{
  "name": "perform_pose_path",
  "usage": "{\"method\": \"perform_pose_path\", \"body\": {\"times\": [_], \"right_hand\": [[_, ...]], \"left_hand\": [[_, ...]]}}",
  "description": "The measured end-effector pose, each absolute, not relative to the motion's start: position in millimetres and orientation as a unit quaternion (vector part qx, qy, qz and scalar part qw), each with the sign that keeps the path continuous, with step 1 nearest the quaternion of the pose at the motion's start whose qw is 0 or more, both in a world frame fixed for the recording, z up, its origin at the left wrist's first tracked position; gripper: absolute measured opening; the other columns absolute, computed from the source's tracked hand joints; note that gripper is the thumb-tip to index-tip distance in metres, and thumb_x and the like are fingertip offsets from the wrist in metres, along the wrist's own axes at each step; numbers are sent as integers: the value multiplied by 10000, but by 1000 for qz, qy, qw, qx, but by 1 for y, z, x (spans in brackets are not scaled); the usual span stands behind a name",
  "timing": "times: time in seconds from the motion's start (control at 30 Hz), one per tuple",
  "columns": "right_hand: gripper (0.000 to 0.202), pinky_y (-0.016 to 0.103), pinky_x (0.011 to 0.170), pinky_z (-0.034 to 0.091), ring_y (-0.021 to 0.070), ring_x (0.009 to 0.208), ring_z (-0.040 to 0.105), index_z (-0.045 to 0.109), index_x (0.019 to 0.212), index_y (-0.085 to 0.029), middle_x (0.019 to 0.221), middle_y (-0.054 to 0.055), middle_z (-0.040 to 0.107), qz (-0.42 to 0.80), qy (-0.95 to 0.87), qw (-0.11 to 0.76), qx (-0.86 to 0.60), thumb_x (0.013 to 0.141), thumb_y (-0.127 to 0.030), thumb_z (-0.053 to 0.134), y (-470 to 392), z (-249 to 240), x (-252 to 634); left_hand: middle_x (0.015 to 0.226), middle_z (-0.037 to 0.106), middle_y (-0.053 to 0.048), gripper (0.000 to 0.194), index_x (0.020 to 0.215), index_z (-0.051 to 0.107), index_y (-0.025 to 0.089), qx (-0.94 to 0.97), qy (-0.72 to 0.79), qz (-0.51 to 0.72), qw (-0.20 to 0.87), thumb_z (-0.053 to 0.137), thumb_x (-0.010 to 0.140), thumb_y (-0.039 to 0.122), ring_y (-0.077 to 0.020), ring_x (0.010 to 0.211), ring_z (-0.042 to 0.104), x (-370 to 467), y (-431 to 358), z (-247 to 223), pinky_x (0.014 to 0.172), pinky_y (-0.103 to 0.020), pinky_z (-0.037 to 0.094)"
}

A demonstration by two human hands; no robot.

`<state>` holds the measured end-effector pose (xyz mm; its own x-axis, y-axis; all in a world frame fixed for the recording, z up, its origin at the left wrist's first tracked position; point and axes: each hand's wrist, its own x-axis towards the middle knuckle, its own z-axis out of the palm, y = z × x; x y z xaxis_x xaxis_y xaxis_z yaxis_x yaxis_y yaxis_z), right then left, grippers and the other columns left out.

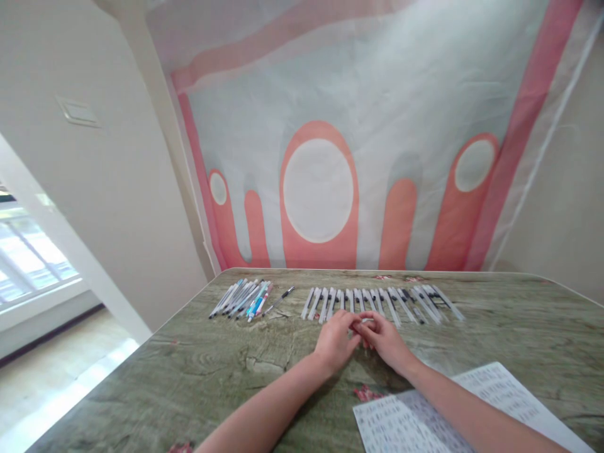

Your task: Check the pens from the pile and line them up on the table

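Your left hand (336, 340) and right hand (387, 343) meet at near edge of pen row (383, 301), fingers of both curled inward, tips together. Cannot tell whether either grips anything; fingers hide gap between. Pen row lies just beyond your hands, clear barrels side by side, spread left to right across far part of wood-patterned table (212, 371). Lone pen (279, 300) slants left of row; pen bundle (240, 300) farther left. Printed sheet (504, 389) lies near right, under your right forearm.
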<state>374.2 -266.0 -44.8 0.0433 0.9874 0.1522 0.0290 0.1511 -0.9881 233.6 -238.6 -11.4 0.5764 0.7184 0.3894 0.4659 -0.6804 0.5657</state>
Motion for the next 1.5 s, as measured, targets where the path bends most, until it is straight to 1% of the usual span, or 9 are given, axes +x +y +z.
{"method": "perform_pose_path", "body": {"times": [0.2,0.37,0.47,0.6,0.93,1.13,1.3,1.43,1.5], "right_hand": [[424,213,422,353,106,451,493,493,986,-178,585,-8,589,446,-549,518,-481,710,-499,514,-268,-41,373],[412,225,440,384,105,477,513,478,1011,-178,738,28,625,438,-550,516,-489,762,-501,420,-270,-38,371],[395,223,451,388,101,488,510,489,983,-170,750,34,626,420,-556,516,-499,771,-493,406,-271,-39,371],[387,221,460,385,98,487,505,501,945,-166,730,29,620,410,-566,510,-502,774,-498,397,-270,-40,372],[366,222,460,385,92,476,493,508,904,-162,696,18,602,406,-573,507,-500,780,-488,397,-272,-36,373],[378,225,466,391,91,472,493,512,905,-163,692,12,598,417,-565,510,-497,769,-500,407,-270,-39,373],[385,223,455,383,92,468,491,512,904,-163,693,17,597,420,-563,509,-499,764,-508,410,-271,-40,374],[382,222,451,376,93,468,489,511,900,-167,699,20,599,416,-567,508,-497,766,-509,407,-270,-40,374],[394,223,449,374,94,466,489,512,897,-169,696,20,599,418,-565,505,-500,758,-523,409,-270,-41,373]], "left_hand": [[798,585,-13,143,824,614,196,879,333,285,187,517,725,231,-118,744,512,228,-228,-13,708,-231,393],[810,607,-21,216,847,638,206,852,403,299,149,496,755,340,-118,741,527,205,-187,-9,708,-229,395],[870,613,-44,223,873,649,202,815,496,288,86,495,759,317,-135,814,533,187,-154,-6,759,-241,386],[914,626,-59,218,878,659,222,791,571,217,46,510,748,313,-151,865,545,178,-126,-4,771,-235,383],[900,642,-112,266,887,668,210,782,614,105,13,458,730,254,-201,865,578,200,-119,-1,713,-254,417],[884,644,-110,253,856,672,208,798,597,86,9,459,722,235,-199,874,575,197,-113,-3,722,-248,415],[955,621,-82,281,936,638,214,789,604,116,-13,427,750,196,-164,916,549,170,-106,-4,783,-228,387],[1048,556,-125,308,1014,588,168,753,642,136,-53,398,773,200,-203,980,503,126,-100,-4,833,-295,360],[1064,533,-125,304,1008,581,185,716,678,142,-87,376,795,254,-224,985,489,102,-98,-6,818,-331,362]]}}
